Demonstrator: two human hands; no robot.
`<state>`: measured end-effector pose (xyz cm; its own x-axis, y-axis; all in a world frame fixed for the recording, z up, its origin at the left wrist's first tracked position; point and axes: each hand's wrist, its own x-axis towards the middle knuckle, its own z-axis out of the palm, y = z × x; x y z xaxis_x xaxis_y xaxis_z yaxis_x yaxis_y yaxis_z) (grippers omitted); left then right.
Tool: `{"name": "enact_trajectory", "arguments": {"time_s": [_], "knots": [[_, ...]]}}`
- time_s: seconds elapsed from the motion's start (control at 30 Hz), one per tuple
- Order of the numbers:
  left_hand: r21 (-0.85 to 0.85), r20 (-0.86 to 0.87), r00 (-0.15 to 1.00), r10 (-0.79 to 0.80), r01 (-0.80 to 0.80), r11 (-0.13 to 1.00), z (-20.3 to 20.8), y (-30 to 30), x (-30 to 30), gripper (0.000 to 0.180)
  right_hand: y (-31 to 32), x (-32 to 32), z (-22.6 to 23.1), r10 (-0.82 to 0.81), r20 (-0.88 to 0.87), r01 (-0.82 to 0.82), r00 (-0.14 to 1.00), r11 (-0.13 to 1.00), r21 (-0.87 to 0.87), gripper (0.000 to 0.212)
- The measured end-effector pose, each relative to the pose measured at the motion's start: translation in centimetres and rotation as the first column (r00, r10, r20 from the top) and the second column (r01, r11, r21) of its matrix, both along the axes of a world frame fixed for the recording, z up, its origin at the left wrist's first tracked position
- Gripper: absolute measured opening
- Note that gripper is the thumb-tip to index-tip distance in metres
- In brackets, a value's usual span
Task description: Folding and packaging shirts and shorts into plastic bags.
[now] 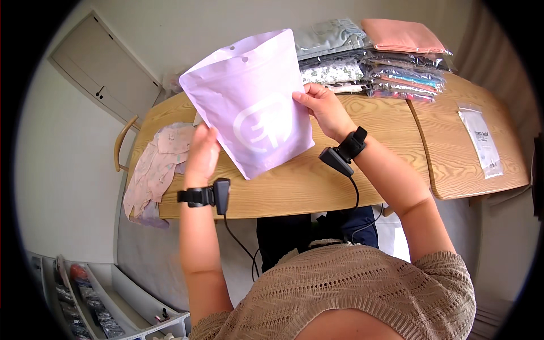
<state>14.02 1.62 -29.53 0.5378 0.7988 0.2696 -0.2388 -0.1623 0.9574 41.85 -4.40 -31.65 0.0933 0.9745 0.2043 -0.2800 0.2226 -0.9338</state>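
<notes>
A pale lilac pouch bag (258, 107) with a white printed mark is held up over the table, its top gaping and a small hole near the rim of each wall. My right hand (327, 110) grips its right edge, thumb in front and fingers curled behind. At the lower left edge, my left hand (202, 154) closes on the bag, its fingertips partly hidden behind it. Whether anything lies inside the bag cannot be seen. Left of the bag, a pink patterned garment (156, 167) is spread loosely over the table's left side.
Folded clothes in clear bags (334, 56) are stacked at the back of the wooden table (374, 164), beside a second stack topped by a salmon-coloured folded piece (403, 37). A flat white packet (480, 140) lies at the right. Cables (238, 241) hang from both wrist straps. Grey bins (122, 289) stand lower left.
</notes>
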Motion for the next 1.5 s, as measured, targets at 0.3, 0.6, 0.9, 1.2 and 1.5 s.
{"name": "enact_trajectory", "arguments": {"time_s": [0.3, 0.6, 0.9, 1.2, 1.5], "knots": [[0.002, 0.035, 0.955, 0.294, -0.294, 0.956, -2.2, -2.8, 5.0, 0.036, -4.5, 0.3, 2.6, -0.335, -0.043, 0.336, 0.941, 0.92, 0.202, 0.009], [-0.008, -0.112, 0.92, 0.375, -0.378, 0.926, -3.5, -5.1, 7.0, 0.032, -7.4, 0.7, -0.5, -0.127, -0.105, 0.123, 0.986, 0.991, -0.044, 0.036], [0.01, -0.113, 0.876, 0.469, -0.471, 0.882, -4.1, -5.8, 8.2, 0.029, -7.6, 0.3, -1.8, -0.215, 0.232, 0.248, 0.949, 0.961, -0.122, 0.029], [-0.127, -0.058, 0.988, 0.143, -0.149, 0.981, -4.3, -7.2, 7.2, 0.034, -8.8, 0.8, -1.0, -0.189, 0.239, 0.223, 0.952, 0.967, -0.125, 0.028], [-0.139, -0.115, 0.99, 0.084, -0.1, 0.985, -3.6, -6.6, 6.0, 0.034, -10.0, 2.1, -0.1, -0.098, 0.111, 0.125, 0.989, 0.954, -0.273, 0.034]]}}
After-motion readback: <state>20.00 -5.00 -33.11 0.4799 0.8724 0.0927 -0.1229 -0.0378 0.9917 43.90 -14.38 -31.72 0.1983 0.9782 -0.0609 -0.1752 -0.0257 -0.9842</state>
